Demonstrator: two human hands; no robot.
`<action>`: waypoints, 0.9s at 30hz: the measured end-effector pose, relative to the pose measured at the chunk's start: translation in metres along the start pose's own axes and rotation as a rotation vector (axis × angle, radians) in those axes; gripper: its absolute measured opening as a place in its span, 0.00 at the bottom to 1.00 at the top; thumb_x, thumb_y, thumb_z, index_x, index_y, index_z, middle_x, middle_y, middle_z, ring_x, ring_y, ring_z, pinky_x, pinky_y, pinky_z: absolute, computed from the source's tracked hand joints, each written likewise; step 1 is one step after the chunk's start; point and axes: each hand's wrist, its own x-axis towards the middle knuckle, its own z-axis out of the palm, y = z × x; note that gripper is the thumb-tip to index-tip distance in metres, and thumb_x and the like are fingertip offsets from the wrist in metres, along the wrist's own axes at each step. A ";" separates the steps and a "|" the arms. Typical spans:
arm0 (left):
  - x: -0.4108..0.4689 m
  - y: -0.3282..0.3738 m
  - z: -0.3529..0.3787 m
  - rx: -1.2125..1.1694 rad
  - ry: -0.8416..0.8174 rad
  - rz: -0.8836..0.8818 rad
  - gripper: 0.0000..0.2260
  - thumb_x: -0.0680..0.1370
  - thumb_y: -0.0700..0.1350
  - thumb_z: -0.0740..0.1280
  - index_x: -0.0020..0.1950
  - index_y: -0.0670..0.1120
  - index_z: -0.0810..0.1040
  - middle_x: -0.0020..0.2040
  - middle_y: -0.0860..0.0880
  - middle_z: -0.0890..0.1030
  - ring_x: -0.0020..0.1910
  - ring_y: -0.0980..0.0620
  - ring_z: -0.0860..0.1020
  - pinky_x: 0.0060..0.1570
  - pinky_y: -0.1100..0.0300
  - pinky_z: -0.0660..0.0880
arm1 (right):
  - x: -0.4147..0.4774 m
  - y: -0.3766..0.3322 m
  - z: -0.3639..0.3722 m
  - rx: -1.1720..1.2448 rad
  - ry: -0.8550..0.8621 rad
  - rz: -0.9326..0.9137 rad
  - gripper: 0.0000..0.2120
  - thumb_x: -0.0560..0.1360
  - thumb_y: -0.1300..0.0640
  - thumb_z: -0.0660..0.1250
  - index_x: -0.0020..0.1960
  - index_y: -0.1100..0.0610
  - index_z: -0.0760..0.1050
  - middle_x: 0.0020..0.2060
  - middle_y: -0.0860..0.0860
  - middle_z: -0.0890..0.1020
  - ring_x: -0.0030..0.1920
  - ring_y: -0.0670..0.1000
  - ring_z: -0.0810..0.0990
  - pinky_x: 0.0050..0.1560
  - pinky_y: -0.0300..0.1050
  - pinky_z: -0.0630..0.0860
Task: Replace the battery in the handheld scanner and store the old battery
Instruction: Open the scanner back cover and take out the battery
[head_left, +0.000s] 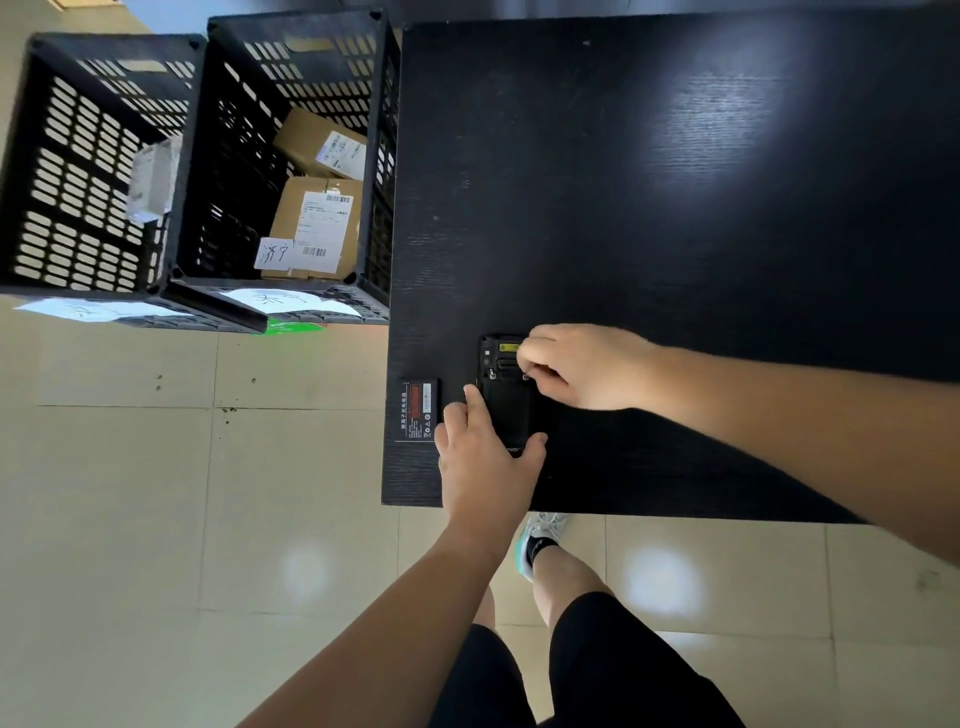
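Black bench (675, 208), black scanner (506, 405) with a yellow label; black battery (418, 410) with red patch; black slotted crates (78, 208); beige floor tiles (130, 493).

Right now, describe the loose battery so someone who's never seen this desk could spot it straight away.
Find the black table and go to its near left corner. The battery lies flat there, just left of the handheld scanner that both hands are working on. Unlike the plain black scanner back, it is a slim slab with a red label and white printed text.

Parcel sorting/warehouse spot: black crates (291, 156) w/ labelled cardboard parcels (317, 223), tiled floor (130, 493).
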 end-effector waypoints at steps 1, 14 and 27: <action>0.000 0.000 -0.002 -0.006 -0.007 -0.001 0.42 0.74 0.61 0.68 0.80 0.44 0.53 0.69 0.47 0.65 0.69 0.46 0.63 0.68 0.50 0.68 | -0.005 -0.006 0.004 0.128 0.057 0.115 0.03 0.78 0.55 0.62 0.49 0.51 0.74 0.46 0.45 0.76 0.41 0.47 0.76 0.37 0.42 0.72; -0.009 -0.018 -0.013 -0.094 -0.120 0.102 0.44 0.71 0.50 0.76 0.79 0.48 0.52 0.71 0.49 0.63 0.71 0.47 0.62 0.71 0.48 0.65 | -0.012 -0.051 0.023 0.456 0.184 0.498 0.12 0.77 0.56 0.64 0.60 0.48 0.75 0.38 0.43 0.76 0.40 0.45 0.75 0.44 0.44 0.77; 0.001 -0.020 -0.013 -0.241 -0.053 0.126 0.32 0.75 0.47 0.72 0.76 0.49 0.62 0.66 0.49 0.69 0.66 0.49 0.69 0.66 0.50 0.72 | -0.009 -0.057 0.020 0.459 0.238 0.489 0.08 0.76 0.57 0.68 0.55 0.50 0.75 0.41 0.43 0.71 0.41 0.43 0.72 0.44 0.39 0.69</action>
